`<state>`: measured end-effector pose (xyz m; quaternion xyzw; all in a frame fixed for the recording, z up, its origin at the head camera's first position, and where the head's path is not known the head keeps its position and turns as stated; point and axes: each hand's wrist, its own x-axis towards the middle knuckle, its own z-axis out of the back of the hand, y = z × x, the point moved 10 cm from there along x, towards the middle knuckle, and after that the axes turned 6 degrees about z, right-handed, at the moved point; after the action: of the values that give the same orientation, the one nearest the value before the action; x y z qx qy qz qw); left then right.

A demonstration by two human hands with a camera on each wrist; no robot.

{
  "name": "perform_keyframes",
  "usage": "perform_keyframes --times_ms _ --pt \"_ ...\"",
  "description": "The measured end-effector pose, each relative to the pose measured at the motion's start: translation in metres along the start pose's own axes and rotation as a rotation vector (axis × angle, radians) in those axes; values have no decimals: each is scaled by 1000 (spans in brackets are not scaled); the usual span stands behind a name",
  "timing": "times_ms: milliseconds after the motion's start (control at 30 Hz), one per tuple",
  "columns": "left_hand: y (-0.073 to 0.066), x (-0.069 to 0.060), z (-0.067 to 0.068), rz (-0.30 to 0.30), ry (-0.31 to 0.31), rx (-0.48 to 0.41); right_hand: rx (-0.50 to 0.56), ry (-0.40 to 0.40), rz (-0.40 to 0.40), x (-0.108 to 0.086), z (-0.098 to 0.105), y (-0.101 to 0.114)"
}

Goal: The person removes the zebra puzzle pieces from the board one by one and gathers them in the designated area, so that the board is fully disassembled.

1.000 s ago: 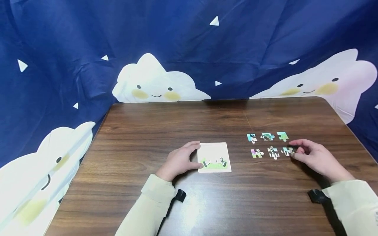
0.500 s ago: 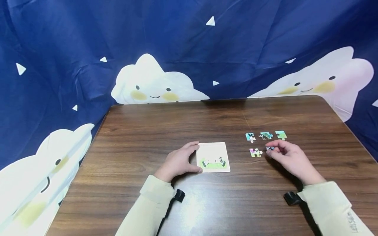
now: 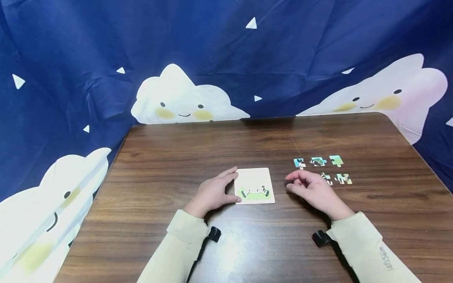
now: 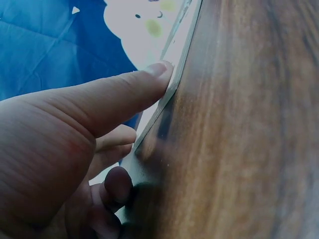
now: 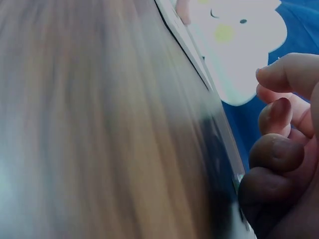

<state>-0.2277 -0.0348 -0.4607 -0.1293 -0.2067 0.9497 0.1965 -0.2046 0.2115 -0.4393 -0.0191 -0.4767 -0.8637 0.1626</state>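
On the table [image 3: 177, 153] lies a thin white square board [image 3: 253, 179] with zebra legs and green grass printed low on it. The left hand [image 3: 212, 192] holds its left side, thumb at the near corner and index finger at the far one. In the left wrist view that thumb presses the board's edge [image 4: 172, 82]. The right hand [image 3: 320, 194], thumb and index apart, hovers right of the board beside several puzzle pieces [image 3: 336, 160]. No piece shows between its fingers [image 5: 279, 74] in the right wrist view; the lower left piece is hidden.
Three pieces lie in the far row; two, one of them a zebra-striped piece [image 3: 343, 179], show in the near row behind the right hand. A blue curtain [image 3: 276, 51] with white clouds hangs beyond the table's far edge.
My right hand has moved left along the near row, uncovering its right and middle pieces and now covering the left one. The left hand stays at the board.
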Motion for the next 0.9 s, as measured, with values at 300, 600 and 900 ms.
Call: perform_keyframes --times_ms 300,600,900 --pt "1 0 1 9 1 11 49 76 10 14 -37 16" --pt "1 0 0 14 9 -1 -4 131 35 23 -65 31" --pt "0 0 -1 12 16 -11 -153 198 43 31 -90 48"
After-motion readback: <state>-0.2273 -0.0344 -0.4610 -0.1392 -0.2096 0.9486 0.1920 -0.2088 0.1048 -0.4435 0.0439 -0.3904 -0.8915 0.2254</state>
